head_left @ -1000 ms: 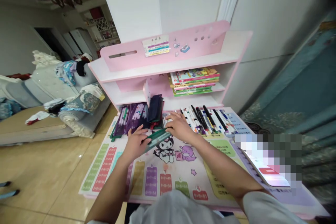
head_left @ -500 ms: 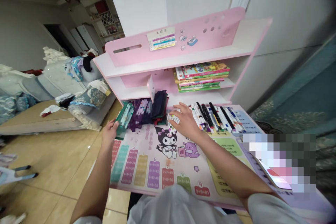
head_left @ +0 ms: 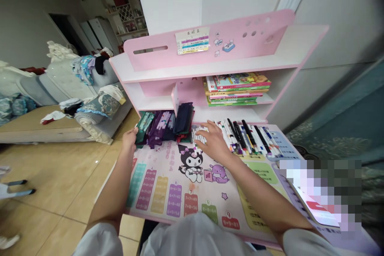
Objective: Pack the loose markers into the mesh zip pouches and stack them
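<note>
Seemingly, settling the green pouch was in hand: the left hand pinched its edge, the pouch lying just right of that grip; release seemed called for next. The right hand, apparently empty, spread over white pens.

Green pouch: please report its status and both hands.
Left hand at edge of green pouch. Right hand open at white pens. Purple pouch beside green.

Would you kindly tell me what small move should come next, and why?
I would probably ease the left hand off the green pouch, since it already lies beside the purple pouch; the right hand is spread open by the loose pens.
</note>
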Available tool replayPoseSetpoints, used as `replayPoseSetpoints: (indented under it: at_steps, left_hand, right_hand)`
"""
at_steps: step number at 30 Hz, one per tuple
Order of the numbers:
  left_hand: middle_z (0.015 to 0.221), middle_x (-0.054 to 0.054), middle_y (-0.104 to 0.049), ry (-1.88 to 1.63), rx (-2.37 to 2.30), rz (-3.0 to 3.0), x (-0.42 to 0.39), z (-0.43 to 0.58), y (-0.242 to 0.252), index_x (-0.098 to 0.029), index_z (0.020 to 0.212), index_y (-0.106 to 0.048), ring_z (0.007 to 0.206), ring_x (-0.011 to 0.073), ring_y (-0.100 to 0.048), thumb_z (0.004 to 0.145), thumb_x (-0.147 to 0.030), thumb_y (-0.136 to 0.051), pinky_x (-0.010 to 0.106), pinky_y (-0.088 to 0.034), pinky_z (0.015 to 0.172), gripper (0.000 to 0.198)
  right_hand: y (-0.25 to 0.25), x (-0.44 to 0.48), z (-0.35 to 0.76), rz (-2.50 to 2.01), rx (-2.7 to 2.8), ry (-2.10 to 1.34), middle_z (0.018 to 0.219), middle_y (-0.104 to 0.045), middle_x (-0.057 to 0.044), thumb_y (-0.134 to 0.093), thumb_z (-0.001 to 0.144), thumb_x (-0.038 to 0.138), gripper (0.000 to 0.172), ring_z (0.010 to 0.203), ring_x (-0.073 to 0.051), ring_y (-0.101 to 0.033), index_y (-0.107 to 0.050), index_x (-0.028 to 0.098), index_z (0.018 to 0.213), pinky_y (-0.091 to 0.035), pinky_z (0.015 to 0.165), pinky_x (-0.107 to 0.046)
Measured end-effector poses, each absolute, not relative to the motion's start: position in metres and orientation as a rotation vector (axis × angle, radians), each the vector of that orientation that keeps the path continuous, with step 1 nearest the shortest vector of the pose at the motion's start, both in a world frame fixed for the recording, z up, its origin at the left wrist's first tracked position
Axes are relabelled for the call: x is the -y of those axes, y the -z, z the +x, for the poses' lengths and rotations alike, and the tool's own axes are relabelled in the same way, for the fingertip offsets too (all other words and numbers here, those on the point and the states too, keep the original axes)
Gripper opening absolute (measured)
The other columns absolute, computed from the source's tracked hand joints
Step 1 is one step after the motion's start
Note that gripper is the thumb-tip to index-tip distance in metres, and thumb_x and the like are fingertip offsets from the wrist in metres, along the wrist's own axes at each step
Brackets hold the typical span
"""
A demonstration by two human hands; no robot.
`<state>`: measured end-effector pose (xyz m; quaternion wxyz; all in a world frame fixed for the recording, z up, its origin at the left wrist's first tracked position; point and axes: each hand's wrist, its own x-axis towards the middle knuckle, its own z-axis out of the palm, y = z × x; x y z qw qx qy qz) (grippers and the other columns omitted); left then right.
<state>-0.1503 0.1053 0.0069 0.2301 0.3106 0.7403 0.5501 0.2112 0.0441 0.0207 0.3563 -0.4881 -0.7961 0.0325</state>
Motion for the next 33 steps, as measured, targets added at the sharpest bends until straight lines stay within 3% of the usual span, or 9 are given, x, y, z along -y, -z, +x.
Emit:
replayPoseSetpoints:
  at_steps: [5,10,15,20,25,33]
  left_hand:
    - [0.060,0.003,-0.066,-1.388,-2.061,0.928,-0.119,-0.149,0.003,-0.015,0.069,-0.066,0.066,0.0202,-0.067,0.073,-0.033,-0.062,0.030,-0.054,0.059,0.019]
    - [0.071,0.006,-0.070,-1.253,-2.193,1.096,-0.119,-0.150,0.017,-0.018,0.061,-0.063,0.094,0.0265,-0.067,0.074,-0.039,-0.060,0.033,-0.052,0.078,0.025]
    - [0.093,0.010,-0.074,-1.088,-2.286,1.242,-0.121,-0.153,0.019,-0.020,0.061,-0.064,0.123,0.0328,-0.054,0.075,-0.036,-0.059,0.043,-0.042,0.099,0.022]
    - [0.117,0.013,-0.071,-0.954,-2.374,1.309,-0.123,-0.155,0.018,-0.019,0.065,-0.067,0.138,0.0359,-0.039,0.079,-0.036,-0.058,0.053,-0.030,0.110,0.024]
    - [0.135,0.019,-0.059,-0.902,-2.484,1.327,-0.123,-0.148,0.022,-0.017,0.074,-0.070,0.144,0.0431,-0.026,0.086,-0.039,-0.053,0.070,-0.019,0.110,0.031]
    - [0.141,0.019,-0.053,-0.927,-2.555,1.319,-0.120,-0.143,0.027,-0.017,0.099,-0.067,0.146,0.0410,-0.024,0.090,-0.040,-0.050,0.071,-0.019,0.110,0.030]
  right_hand:
    - [-0.019,-0.045,0.212,-1.277,2.082,-0.070,0.127,-0.059,-0.013,-0.063,0.085,0.031,0.017,0.135,-0.038,-0.040,-0.073,0.022,0.095,-0.035,0.108,-0.061]
    - [-0.015,-0.046,0.212,-1.282,2.093,-0.071,0.126,-0.059,-0.013,-0.064,0.084,0.031,0.016,0.135,-0.038,-0.040,-0.073,0.023,0.094,-0.036,0.107,-0.062]
    - [-0.014,-0.047,0.212,-1.285,2.119,-0.083,0.126,-0.059,-0.013,-0.064,0.084,0.032,0.016,0.135,-0.039,-0.040,-0.073,0.023,0.094,-0.035,0.107,-0.062]
    - [-0.015,-0.047,0.212,-1.292,2.131,-0.080,0.127,-0.059,-0.014,-0.064,0.085,0.033,0.018,0.135,-0.040,-0.040,-0.073,0.022,0.095,-0.035,0.108,-0.062]
    - [-0.013,-0.046,0.211,-1.311,2.136,-0.087,0.128,-0.058,-0.013,-0.064,0.084,0.033,0.017,0.136,-0.039,-0.039,-0.073,0.023,0.095,-0.035,0.107,-0.063]
    - [-0.011,-0.047,0.210,-1.324,2.135,-0.104,0.128,-0.058,-0.014,-0.064,0.084,0.032,0.017,0.136,-0.040,-0.039,-0.073,0.022,0.095,-0.034,0.108,-0.063]
